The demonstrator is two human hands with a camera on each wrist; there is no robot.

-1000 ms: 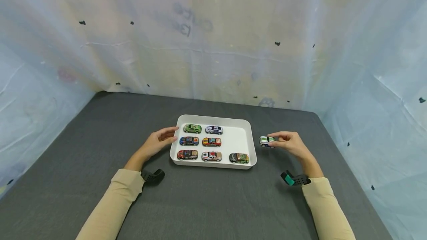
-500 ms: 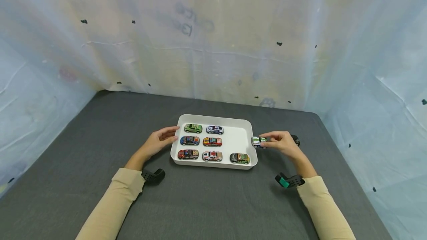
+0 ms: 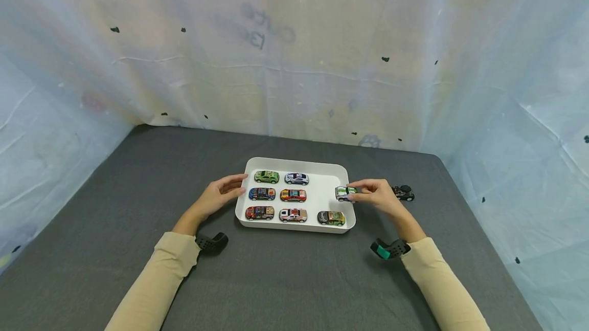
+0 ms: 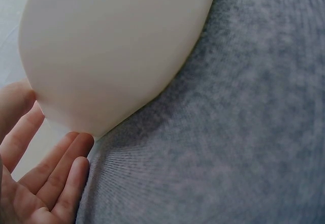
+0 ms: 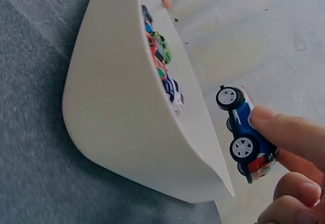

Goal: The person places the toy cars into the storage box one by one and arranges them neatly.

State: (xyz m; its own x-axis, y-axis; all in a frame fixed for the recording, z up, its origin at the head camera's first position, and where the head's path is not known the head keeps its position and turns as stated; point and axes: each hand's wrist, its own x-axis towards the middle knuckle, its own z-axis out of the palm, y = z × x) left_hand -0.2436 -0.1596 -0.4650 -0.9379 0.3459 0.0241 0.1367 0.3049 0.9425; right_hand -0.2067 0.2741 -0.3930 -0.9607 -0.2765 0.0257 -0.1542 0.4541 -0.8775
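Note:
My right hand (image 3: 376,195) pinches a toy car (image 3: 345,194) between thumb and fingers, above the right end of a white tray (image 3: 327,180). From the head its top looks white and green; the right wrist view shows its blue side and white-spoked wheels (image 5: 243,148). My left hand (image 3: 220,196) rests its extended fingers against the tray's left end, as the left wrist view also shows. Several other toy cars stand in rows inside, among them a green car (image 3: 266,177), a red-and-yellow car (image 3: 293,195) and a dark green-and-orange car (image 3: 331,218) at the front right.
A black toy car (image 3: 403,193) stands on the grey cloth-covered table (image 3: 294,280), right of the tray and partly behind my right hand. Pale plastic sheeting (image 3: 294,90) hangs beyond the table's back and side edges.
My right hand has carried the white-and-green toy car leftward, from beside the tray to over its right end. The black car has come into sight behind it. My left hand stays put.

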